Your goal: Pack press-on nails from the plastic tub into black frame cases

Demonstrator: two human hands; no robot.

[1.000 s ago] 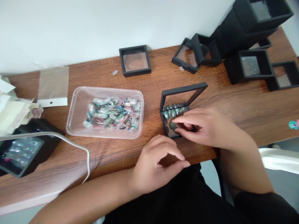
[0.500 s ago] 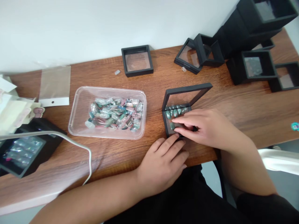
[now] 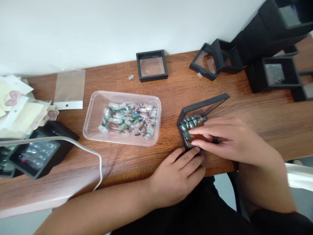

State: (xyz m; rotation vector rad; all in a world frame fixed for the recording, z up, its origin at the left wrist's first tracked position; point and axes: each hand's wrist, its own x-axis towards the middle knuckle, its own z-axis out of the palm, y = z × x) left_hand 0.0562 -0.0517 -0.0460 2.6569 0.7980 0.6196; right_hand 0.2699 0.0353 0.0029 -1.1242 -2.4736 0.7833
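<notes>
A small black display box (image 3: 184,129) stands unfolded on the table, its clear-windowed lid (image 3: 202,106) tilted up. Several glossy green press-on nails (image 3: 192,122) line its back part, and one more green nail (image 3: 187,135) lies in front of that row. My right hand (image 3: 227,138) reaches in from the right, thumb and forefinger apart, the forefinger tip at or just beside this single nail. Along the front edge of the box rest the fingertips of my left hand (image 3: 179,174), its fingers loosely spread. The right hand covers the box's right side.
Left of the box is a clear plastic tub (image 3: 88,125) of mixed nails. Black frames (image 3: 152,78) sit by the wall, with a stack (image 3: 254,36) at right. A clear bag (image 3: 69,86), cards (image 3: 14,107), filled boxes (image 3: 46,160) and a white cable (image 3: 100,163) lie left.
The view has shifted, moving most things rightward in it. My right thumb and forefinger have drawn slightly away from the front nail, which now sits close to the back row. My left hand stays at the box edge.
</notes>
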